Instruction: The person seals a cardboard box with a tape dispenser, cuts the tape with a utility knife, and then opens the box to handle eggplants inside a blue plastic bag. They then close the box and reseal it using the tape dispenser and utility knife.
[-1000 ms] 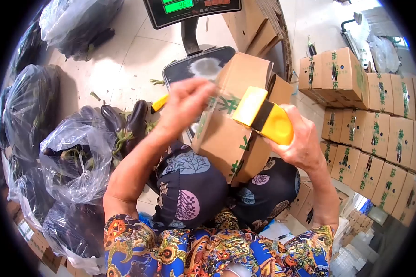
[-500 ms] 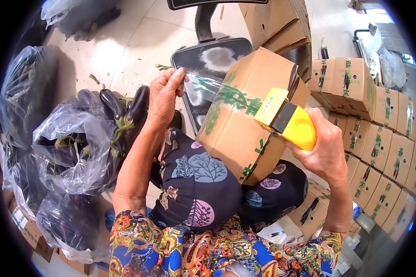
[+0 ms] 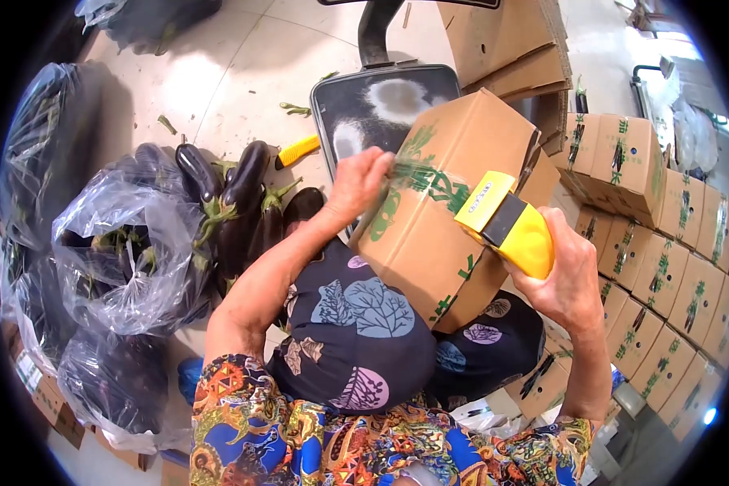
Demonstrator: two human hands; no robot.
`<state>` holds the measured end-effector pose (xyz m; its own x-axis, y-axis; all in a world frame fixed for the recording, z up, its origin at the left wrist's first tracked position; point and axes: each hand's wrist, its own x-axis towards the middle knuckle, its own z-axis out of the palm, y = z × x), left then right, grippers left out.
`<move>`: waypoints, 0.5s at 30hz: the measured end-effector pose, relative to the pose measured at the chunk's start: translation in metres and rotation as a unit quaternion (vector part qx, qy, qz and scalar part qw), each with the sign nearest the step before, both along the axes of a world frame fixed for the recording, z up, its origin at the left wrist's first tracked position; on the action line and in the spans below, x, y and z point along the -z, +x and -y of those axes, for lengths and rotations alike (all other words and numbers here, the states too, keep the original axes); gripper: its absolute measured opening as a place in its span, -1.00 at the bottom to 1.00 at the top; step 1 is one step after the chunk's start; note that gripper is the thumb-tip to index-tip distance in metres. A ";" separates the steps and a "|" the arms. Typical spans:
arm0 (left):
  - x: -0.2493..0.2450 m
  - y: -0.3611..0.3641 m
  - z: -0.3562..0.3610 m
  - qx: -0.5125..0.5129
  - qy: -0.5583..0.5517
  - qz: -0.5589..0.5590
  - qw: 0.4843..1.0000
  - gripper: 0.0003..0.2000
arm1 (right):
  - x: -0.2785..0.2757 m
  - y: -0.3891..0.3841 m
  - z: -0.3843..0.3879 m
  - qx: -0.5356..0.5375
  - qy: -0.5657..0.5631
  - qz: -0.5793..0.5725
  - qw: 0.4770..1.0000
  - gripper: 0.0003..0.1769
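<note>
A brown cardboard box with green print leans tilted between my knees and the black scale platform. My right hand grips a yellow tape dispenser against the box's right side. Clear packing tape lies across the top of the box, over the green lettering. At the box's left edge, my left hand has its fingers pinched on the tape's end. Several dark eggplants lie just left of that forearm.
An open plastic bag of eggplants stands at left, with more filled bags beyond. A yellow-handled knife or cutter rests by the scale. Printed boxes are stacked at right; flattened cartons stand at the back.
My left hand has moved right and slightly down, bringing the stretched tape end to the box's left edge. The yellow handle by the scale has come into view. My right hand stays on the dispenser.
</note>
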<state>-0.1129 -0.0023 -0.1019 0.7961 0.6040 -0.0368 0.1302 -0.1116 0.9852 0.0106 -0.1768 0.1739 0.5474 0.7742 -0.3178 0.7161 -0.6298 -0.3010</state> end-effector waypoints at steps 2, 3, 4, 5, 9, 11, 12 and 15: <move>0.000 0.006 0.009 0.045 0.126 -0.070 0.988 -0.77 | 0.003 0.001 0.002 0.000 0.009 0.000 1.000 -0.49; -0.005 0.008 0.009 0.067 0.147 -0.105 0.981 -0.78 | 0.005 0.002 0.003 -0.003 0.013 0.000 1.000 -0.49; -0.011 0.009 0.006 0.090 0.168 -0.138 0.972 -0.78 | 0.006 0.002 0.004 -0.004 0.019 0.001 1.000 -0.48; -0.010 0.008 0.005 0.103 0.168 -0.171 0.965 -0.79 | 0.008 0.002 0.005 -0.006 0.024 0.001 1.000 -0.48; 0.004 0.014 -0.001 0.112 0.146 -0.183 0.966 -0.81 | 0.009 0.002 0.003 -0.005 0.046 0.002 0.999 -0.49; 0.013 0.020 -0.001 0.074 0.135 -0.096 0.983 -0.79 | 0.010 0.000 0.008 0.002 0.049 0.003 0.999 -0.49; 0.012 0.030 -0.007 0.040 0.095 -0.026 0.994 -0.73 | 0.012 0.001 0.010 0.000 0.047 0.006 0.999 -0.48; 0.014 0.043 0.003 0.081 0.045 0.032 0.995 -0.70 | 0.015 0.006 0.016 -0.007 0.057 0.008 0.998 -0.45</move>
